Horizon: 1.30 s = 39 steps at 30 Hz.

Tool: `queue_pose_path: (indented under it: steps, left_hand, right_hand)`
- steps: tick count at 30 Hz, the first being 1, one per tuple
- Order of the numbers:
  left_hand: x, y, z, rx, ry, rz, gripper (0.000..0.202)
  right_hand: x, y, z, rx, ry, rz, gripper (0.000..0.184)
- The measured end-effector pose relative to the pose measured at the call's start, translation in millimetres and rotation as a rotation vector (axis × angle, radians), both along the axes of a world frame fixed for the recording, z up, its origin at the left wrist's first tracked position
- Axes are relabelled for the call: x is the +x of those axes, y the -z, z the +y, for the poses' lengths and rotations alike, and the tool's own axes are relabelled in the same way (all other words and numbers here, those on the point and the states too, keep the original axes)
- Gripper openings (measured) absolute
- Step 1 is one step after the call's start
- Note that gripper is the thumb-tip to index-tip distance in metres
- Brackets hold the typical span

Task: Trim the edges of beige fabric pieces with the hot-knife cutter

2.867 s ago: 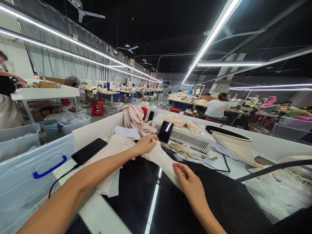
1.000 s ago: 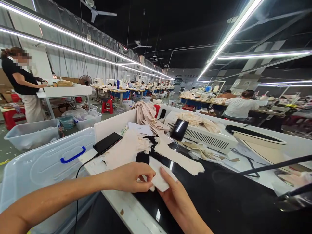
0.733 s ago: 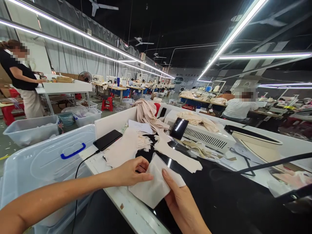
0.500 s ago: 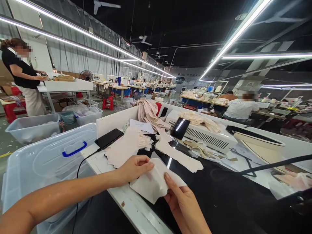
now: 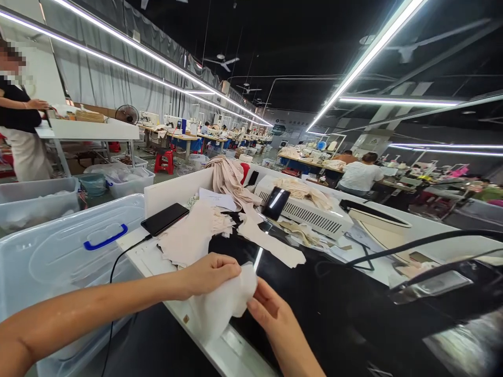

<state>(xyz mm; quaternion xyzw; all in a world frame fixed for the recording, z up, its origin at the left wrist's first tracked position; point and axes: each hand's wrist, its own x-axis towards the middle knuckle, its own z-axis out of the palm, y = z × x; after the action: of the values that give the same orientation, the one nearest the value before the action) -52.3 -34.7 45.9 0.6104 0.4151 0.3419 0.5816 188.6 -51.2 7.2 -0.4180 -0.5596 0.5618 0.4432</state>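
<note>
A thin white fabric piece (image 5: 222,306) hangs between my hands over the near edge of the black tabletop. My left hand (image 5: 212,273) is closed on its upper edge, thumb against the bent fingers. At the right edge of the cloth, my right hand (image 5: 273,311) pinches it between thumb and fingers; some fingertips are hidden behind it. Just beyond lies a pile of cream fabric pieces (image 5: 186,235). Farther right, a cream fabric strip (image 5: 271,243) rests flat on the black tabletop (image 5: 306,309).
A phone (image 5: 164,219) with a cable lies at the table's left edge, beside a lidded plastic bin (image 5: 78,251). Behind are a dark upright device (image 5: 276,203), a white vented machine (image 5: 310,217) and draped fabric (image 5: 228,178). A black curved arm (image 5: 416,241) crosses the right side.
The view has turned slightly right. The fabric piece, spread out flatter before, now droops bunched between my hands, its right corner drawn in. Both hands still hold it.
</note>
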Motion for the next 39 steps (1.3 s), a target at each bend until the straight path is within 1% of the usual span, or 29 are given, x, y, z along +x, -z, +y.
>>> queue_pose_path:
  steps: [2, 3, 5, 8, 12, 15, 20, 23, 28, 30, 32, 35, 39]
  left_hand:
    - [0.2, -4.8, -2.6, 0.045, 0.009, 0.029, 0.057]
    - [-0.4, -7.0, -3.8, 0.070, 0.010, 0.041, 0.057]
    - [-2.1, -10.0, -5.9, 0.115, 0.017, 0.061, 0.054]
    - [-3.8, -10.3, -8.0, 0.151, 0.033, 0.088, 0.050]
    - [-2.9, -7.7, -10.4, 0.169, 0.037, 0.119, 0.046]
    - [-1.6, -7.4, -13.2, 0.178, 0.033, 0.121, 0.042]
    - [-2.8, -6.3, -18.6, 0.177, 0.024, 0.088, 0.035]
    - [-5.4, -3.0, -21.1, 0.162, 0.004, 0.076, 0.034]
    - [-14.4, 1.9, -25.4, 0.131, -0.064, 0.062, 0.029]
    - [-19.3, 2.8, -27.5, 0.129, -0.093, 0.056, 0.032]
    - [-24.0, 3.4, -29.6, 0.134, -0.122, 0.054, 0.036]
    - [-29.1, 3.5, -32.6, 0.136, -0.150, 0.056, 0.044]
    - [-30.5, 0.6, -37.1, 0.131, -0.156, 0.069, 0.048]
  right_hand:
    - [-5.7, -7.5, -10.0, -0.127, -0.182, -0.005, 0.075]
    - [-6.1, -10.7, -13.6, -0.184, -0.248, -0.017, 0.071]
    - [-4.2, -15.2, -18.5, -0.249, -0.317, -0.038, 0.067]
    - [-1.2, -17.0, -23.0, -0.275, -0.338, -0.049, 0.071]
    - [-2.5, -14.2, -29.2, -0.293, -0.363, -0.074, 0.077]
    - [-3.6, -12.3, -33.4, -0.289, -0.361, -0.107, 0.076]
    - [-4.5, -8.2, -36.2, -0.263, -0.352, -0.179, 0.082]
    - [-9.5, 0.3, -33.5, -0.240, -0.355, -0.217, 0.088]
    - [-25.8, 24.1, -20.3, -0.178, -0.389, -0.286, 0.097]
    - [-32.8, 31.1, -16.1, -0.158, -0.404, -0.308, 0.099]
    - [-39.0, 33.1, -15.3, -0.149, -0.422, -0.308, 0.098]
    - [-44.2, 25.2, -21.0, -0.155, -0.456, -0.284, 0.096]
    - [-39.0, 1.3, -32.5, -0.165, -0.481, -0.280, 0.083]
